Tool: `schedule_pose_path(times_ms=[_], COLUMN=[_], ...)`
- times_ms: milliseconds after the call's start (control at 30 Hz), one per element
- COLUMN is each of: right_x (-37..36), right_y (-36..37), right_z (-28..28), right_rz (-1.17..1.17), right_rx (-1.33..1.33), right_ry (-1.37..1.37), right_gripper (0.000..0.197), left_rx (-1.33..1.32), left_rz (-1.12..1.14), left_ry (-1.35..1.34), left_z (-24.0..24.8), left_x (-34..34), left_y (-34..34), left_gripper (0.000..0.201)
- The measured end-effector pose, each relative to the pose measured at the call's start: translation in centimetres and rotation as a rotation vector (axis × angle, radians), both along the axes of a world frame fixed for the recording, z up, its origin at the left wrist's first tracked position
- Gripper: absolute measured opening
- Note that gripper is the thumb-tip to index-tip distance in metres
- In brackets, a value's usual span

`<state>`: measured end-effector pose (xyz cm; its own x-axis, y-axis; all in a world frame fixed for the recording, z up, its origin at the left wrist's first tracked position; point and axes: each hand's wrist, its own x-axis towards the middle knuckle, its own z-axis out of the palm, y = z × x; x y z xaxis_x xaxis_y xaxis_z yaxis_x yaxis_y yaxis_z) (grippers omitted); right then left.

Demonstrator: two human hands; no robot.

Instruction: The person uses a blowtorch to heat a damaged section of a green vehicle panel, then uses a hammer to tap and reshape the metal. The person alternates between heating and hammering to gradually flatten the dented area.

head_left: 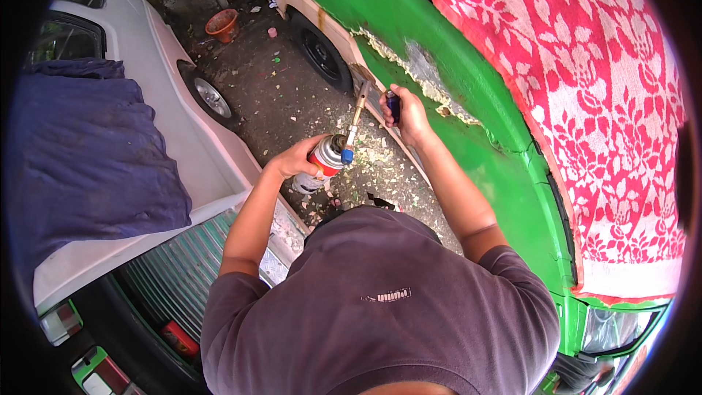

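Note:
My left hand is closed around the red and white can of a gas torch. Its blue knob and long brass-coloured nozzle angle up and away, toward the green car. No flame shows at the tip. Just right of the nozzle, my right hand grips a small dark blue lighter, with the thumb at its top end. Beside this hand, the green car panel has a ragged strip of lifted, flaking paint.
Paint flakes litter the dark ground. A white car with a dark blue cloth stands at left. A red patterned towel covers part of the green car. An orange pot sits farther off, near a wheel.

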<state>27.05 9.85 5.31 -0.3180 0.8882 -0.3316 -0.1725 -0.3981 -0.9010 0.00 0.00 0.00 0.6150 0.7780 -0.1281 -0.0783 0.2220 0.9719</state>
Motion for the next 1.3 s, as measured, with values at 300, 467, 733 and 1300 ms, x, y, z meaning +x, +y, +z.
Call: schedule_pose_path(times_ms=[300,467,733,1300], right_x=[-0.7,-1.8,-1.8,-1.5], right_y=[0.5,0.7,1.0,1.3], right_z=[-2.0,-0.9,-0.8,-0.9], right_rz=[0.032,-0.014,0.029,0.060], right_rx=[-0.083,-0.134,-0.134,-0.226], right_ry=[0.061,0.066,0.076,0.120], right_gripper=[0.030,0.024,0.026,0.030], left_rx=[-0.088,-0.061,-0.044,-0.059], left_rz=[0.045,0.040,0.024,0.027], left_ry=[-0.082,-0.082,-0.051,-0.039], left_z=[-0.7,0.5,0.3,0.2], left_x=[0.1,0.2,-0.1,-0.2], left_y=[-0.7,-0.3,0.2,0.8], left_gripper=[0.085,0.082,0.080,0.082])
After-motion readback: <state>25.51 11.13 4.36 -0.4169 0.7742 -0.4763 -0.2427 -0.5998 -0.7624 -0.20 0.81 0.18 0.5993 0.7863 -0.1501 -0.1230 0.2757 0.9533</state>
